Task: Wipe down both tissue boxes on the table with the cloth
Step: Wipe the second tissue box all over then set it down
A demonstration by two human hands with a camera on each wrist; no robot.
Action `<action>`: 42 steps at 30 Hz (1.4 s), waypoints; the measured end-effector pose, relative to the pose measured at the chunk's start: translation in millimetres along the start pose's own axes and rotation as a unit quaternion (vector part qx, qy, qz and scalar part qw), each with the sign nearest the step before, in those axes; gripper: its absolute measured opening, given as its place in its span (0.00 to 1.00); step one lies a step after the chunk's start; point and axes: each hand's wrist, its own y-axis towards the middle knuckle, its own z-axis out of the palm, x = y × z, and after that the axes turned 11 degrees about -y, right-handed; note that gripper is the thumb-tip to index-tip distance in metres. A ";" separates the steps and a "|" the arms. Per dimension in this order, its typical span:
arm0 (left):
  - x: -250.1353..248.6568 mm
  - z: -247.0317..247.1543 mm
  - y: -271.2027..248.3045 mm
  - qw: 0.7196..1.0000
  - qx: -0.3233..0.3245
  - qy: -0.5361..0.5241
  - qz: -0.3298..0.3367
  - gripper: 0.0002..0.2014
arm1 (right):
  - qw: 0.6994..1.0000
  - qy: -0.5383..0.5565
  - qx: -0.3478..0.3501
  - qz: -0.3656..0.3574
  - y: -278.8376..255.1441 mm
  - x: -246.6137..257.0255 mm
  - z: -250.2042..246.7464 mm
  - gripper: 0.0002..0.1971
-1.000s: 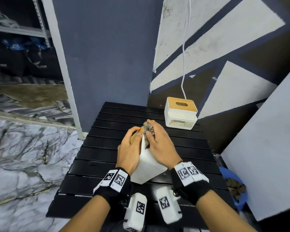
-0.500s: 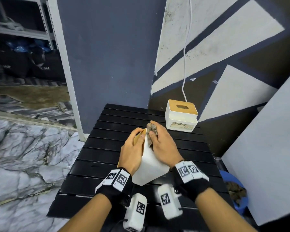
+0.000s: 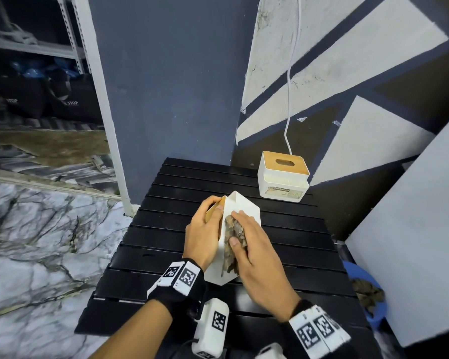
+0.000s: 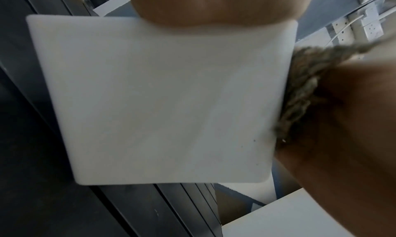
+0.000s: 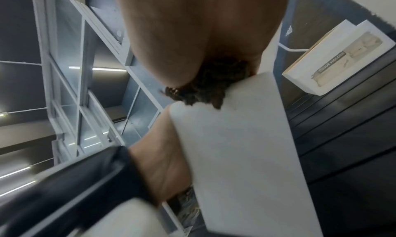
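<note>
A black slatted table [image 3: 283, 229] stands against a dark blue and white painted wall [image 3: 171, 81], with a marble-patterned floor [image 3: 36, 242] to its left. At the table's middle, a person tilts the near tissue box [image 3: 244, 208], a white box, up on 1 edge so that its wooden lid faces left. The far tissue box [image 3: 283, 177], white with a slotted wooden lid, sits upright at the table's back right corner, well apart from the hands, with a white cable [image 3: 290, 86] hanging down the wall behind it. A blue bowl [image 3: 358, 273] holding dark material sits low off the table's right edge. The left hand [image 3: 204, 234] grips the tilted box from the lid side, fingers curled over its upper edge. The right hand [image 3: 257, 257] lies on the box's upward-facing white side, thumb and fingers closed around the cloth [image 3: 232, 239], a crumpled brown rag pressed flat against that side. The left wrist view shows the box's plain white face [image 4: 160, 96], with the rag at its right edge. Both wrists wear black bands carrying printed square markers [image 3: 182, 277].
</note>
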 end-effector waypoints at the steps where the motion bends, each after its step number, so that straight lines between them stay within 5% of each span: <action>1: 0.1 0.1 0.4 1.000 0.001 0.000 0.000 0.08 | 1.000 0.003 -0.005 -0.002 8.9 -1.2 -1.2 0.23; 11: -2.1 -1.5 0.9 1.000 -0.001 -0.006 -0.005 0.08 | 0.996 -0.028 0.058 0.058 115.8 -40.2 -8.9 0.21; 18: -7.1 1.1 -0.9 0.999 -0.004 0.026 -0.034 0.07 | 0.997 -0.004 0.018 0.079 82.4 -51.1 -11.2 0.23; 22: -12.5 -1.6 7.3 0.992 0.009 0.020 -0.121 0.09 | 0.995 0.016 -0.003 0.093 75.4 -51.9 -12.4 0.23; 26: -16.4 -3.1 26.5 0.969 0.050 -0.023 -0.242 0.30 | 0.997 0.016 -0.022 0.076 69.6 -46.5 -8.7 0.23; 31: -3.8 -6.5 40.0 0.966 -0.055 -0.003 -0.251 0.30 | 0.998 -0.002 -0.034 0.051 60.8 -42.8 -3.6 0.23; 42: 3.0 -13.5 37.1 0.974 -0.039 0.038 -0.222 0.29 | 0.998 -0.006 -0.054 0.033 39.3 -41.7 -2.4 0.23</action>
